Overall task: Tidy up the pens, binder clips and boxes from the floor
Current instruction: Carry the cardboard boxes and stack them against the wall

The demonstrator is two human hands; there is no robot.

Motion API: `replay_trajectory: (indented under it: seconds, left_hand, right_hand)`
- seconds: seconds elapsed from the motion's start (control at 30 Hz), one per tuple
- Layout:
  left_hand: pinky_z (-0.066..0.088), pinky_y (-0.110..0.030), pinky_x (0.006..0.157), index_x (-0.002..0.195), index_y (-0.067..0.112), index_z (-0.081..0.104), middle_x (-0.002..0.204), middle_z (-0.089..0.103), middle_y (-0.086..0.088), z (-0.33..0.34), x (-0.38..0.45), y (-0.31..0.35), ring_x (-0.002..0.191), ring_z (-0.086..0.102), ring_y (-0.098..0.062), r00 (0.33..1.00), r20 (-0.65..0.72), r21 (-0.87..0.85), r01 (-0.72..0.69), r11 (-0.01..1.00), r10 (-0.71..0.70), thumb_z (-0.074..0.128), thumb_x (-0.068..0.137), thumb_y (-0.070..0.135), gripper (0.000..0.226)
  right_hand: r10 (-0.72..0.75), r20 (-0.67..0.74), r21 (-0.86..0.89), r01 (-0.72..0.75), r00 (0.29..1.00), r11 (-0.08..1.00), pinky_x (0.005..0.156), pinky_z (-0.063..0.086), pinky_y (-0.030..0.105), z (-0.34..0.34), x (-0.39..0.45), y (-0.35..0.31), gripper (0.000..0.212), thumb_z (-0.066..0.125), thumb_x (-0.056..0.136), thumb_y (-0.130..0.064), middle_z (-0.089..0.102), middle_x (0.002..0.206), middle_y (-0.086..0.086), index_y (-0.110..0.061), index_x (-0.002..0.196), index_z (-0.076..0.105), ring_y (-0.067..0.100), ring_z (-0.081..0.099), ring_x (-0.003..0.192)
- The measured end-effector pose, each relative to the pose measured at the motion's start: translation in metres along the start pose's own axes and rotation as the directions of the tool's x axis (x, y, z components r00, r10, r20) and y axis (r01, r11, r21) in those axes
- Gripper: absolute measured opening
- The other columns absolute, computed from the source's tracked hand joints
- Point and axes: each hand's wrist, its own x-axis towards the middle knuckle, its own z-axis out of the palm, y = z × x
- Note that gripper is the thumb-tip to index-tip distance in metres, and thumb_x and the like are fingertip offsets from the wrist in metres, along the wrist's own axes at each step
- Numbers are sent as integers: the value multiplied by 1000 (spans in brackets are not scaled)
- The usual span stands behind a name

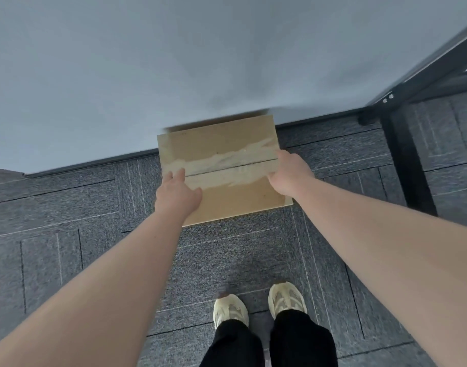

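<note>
Box step in hand: both hands grip one cardboard box, left hand clasping its left edge, right hand its right edge. The box is closed, with torn tape residue along the centre seam, held out at the wall over the carpet floor; whether it touches either is unclear. No pens or clips visible. Next likely needs setting it down flush by the wall, level, both hands releasing together.

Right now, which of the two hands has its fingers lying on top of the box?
The left hand: its fingers rest on the cardboard box top, while the right hand grips the side edge.
</note>
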Motion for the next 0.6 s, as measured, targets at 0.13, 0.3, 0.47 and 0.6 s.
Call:
replay_trajectory:
  seconds: [0.13, 0.3, 0.47, 0.6]
  left_hand:
    - [34, -46, 110, 151, 22, 24, 159, 22, -5, -16, -28, 27, 141, 30, -29, 993, 40, 22, -110, 994, 109, 50, 94, 31, 63]
    - [52, -31, 78, 149, 24, 29, 152, 37, -7, -23, -69, 75, 101, 63, -25, 962, 110, 140, -264, 954, 250, 47, 95, 30, 57]
    - [47, -30, 82, 147, 23, 37, 150, 40, -5, -5, -134, 121, 113, 56, -23, 886, 208, 271, -459, 846, 414, 45, 94, 21, 54]
    - [51, -31, 75, 147, 21, 35, 137, 50, -12, 25, -192, 151, 102, 59, -27, 829, 308, 309, -551, 775, 467, 42, 96, 21, 52]
  right_hand:
    - [25, -2, 50, -25, 1000, 998, 75, 52, 38, -24, -39, 11, 40, 53, 94, -24, 54, 124, 14, -13, 131, 44, 32, 59, 101]
    - [120, -53, 191, -108, 991, 976, 86, 52, 41, -49, -94, 42, 46, 52, 95, -24, 50, 134, 13, -13, 138, 39, 32, 57, 108]
    - [262, -39, 366, -230, 964, 902, 91, 50, 42, -47, -169, 94, 52, 51, 96, -34, 49, 137, 12, -14, 142, 36, 33, 54, 116]
    - [376, -23, 478, -320, 926, 818, 89, 48, 39, -39, -234, 150, 52, 50, 97, -34, 49, 139, 9, -15, 144, 34, 31, 52, 120]
